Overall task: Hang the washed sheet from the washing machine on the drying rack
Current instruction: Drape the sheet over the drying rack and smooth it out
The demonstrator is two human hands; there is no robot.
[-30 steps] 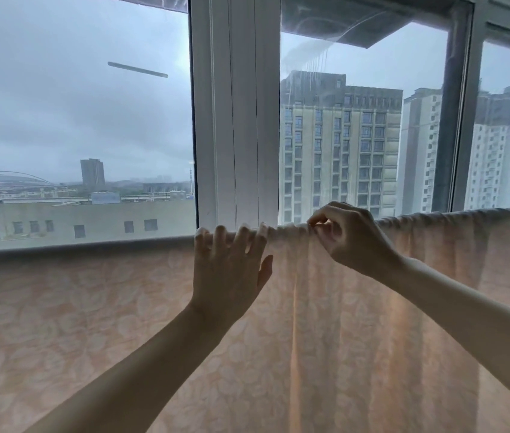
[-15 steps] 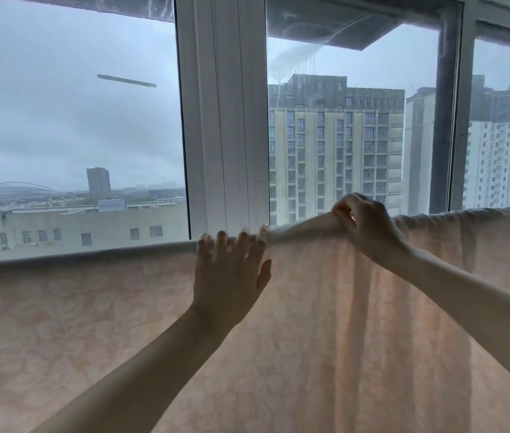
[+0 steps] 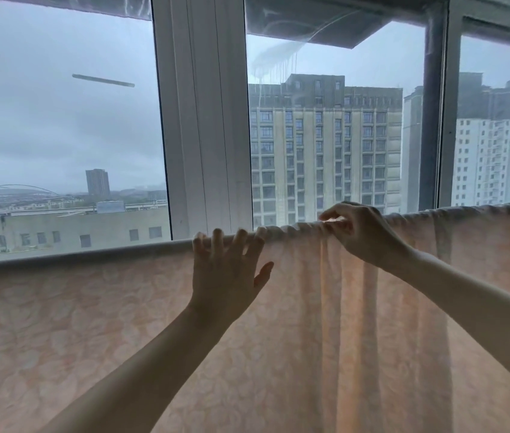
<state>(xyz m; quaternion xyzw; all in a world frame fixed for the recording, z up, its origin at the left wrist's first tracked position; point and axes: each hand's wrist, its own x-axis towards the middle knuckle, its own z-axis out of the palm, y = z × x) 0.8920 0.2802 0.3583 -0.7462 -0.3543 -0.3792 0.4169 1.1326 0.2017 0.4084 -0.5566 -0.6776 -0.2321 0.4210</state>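
Observation:
A pale peach sheet [image 3: 91, 339] with a faint flower pattern hangs over a horizontal rack bar and fills the lower half of the view. The bar itself is hidden under the sheet's top fold [image 3: 75, 256]. My left hand [image 3: 227, 273] lies flat against the sheet with fingers spread, its fingertips over the top edge. My right hand [image 3: 361, 234] pinches the bunched fabric on top of the bar, just right of the left hand. To the right of that hand the cloth is gathered in vertical folds; to the left it lies smooth.
Close behind the sheet stands a large window with a wide white frame post [image 3: 203, 120] and a darker post [image 3: 433, 120] at the right. Tall apartment blocks and a grey sky show through the glass.
My right hand has slid to the right along the bar with the pinched fabric, spreading the sheet. My left hand has stayed flat at the same spot. The view has tilted slightly upward.

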